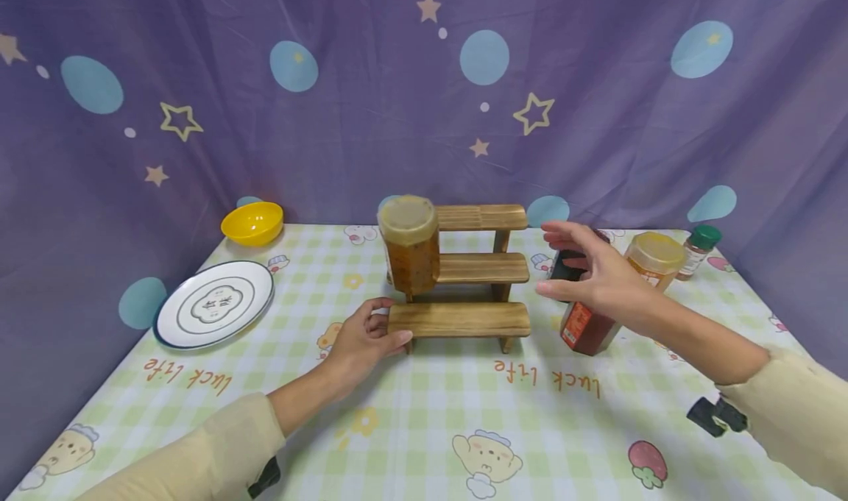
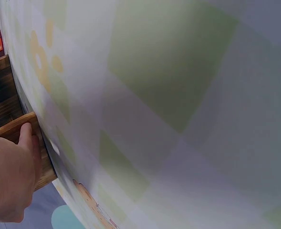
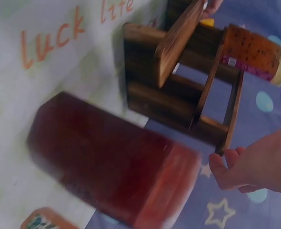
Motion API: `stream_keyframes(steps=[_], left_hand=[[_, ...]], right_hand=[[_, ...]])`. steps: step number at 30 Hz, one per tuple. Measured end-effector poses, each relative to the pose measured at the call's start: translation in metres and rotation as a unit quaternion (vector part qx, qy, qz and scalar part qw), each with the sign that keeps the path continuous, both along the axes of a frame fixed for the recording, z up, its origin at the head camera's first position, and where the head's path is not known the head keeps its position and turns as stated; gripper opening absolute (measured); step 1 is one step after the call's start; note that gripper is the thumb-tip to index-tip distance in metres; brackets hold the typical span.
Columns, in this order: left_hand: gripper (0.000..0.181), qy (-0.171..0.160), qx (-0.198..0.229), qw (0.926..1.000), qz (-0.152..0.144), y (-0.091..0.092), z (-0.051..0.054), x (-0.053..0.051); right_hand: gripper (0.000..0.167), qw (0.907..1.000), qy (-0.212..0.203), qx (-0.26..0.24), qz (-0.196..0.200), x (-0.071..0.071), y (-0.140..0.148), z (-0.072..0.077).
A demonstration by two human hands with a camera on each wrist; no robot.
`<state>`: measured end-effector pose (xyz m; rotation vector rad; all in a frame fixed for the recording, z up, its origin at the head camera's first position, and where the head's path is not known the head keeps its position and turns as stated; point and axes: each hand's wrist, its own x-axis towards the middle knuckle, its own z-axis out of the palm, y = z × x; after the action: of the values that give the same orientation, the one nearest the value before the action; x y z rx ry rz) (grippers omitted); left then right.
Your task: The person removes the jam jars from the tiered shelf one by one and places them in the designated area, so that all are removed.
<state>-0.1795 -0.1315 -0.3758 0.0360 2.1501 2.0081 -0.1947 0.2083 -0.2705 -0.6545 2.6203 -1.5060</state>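
A wooden three-step rack [image 1: 464,318] stands in the middle of the table. My left hand [image 1: 366,343] grips the left end of its lowest step, thumb in front. On the left part of the middle step stands an amber jar [image 1: 412,262] with a cream lid. My right hand [image 1: 599,276], fingers spread and holding nothing, hovers to the right of the rack. Below it stands a dark red faceted jar [image 1: 592,330], partly hidden by the hand; it shows blurred in the right wrist view. A pale-yellow lid [image 1: 657,249] shows behind the right wrist; whether it tops the red jar I cannot tell.
A green-capped bottle [image 1: 699,251] stands at the back right. Behind my right hand is a partly hidden black object [image 1: 567,267]. At the left are a white plate [image 1: 179,317] and a yellow bowl [image 1: 253,225]. A purple curtain [image 1: 397,118] hangs behind the table.
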Motion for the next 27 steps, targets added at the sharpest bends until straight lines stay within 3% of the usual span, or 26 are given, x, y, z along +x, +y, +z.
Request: stream_keyframes(steps=[4, 16, 27], left_hand=[[0.060, 0.000, 0.001, 1.0000, -0.002, 0.000, 0.001, 0.000], [0.062, -0.001, -0.001, 1.0000, -0.005, -0.001, 0.001, 0.000], [0.061, 0.003, -0.002, 1.0000, -0.007, 0.000, 0.001, 0.000]], right_hand=[[0.077, 0.9997, 0.022, 0.003, 0.012, -0.003, -0.014, 0.003], [0.081, 0.9992, 0.005, -0.008, 0.039, -0.012, -0.052, 0.020], [0.086, 0.9976, 0.034, 0.003, 0.060, -0.024, -0.089, 0.032]])
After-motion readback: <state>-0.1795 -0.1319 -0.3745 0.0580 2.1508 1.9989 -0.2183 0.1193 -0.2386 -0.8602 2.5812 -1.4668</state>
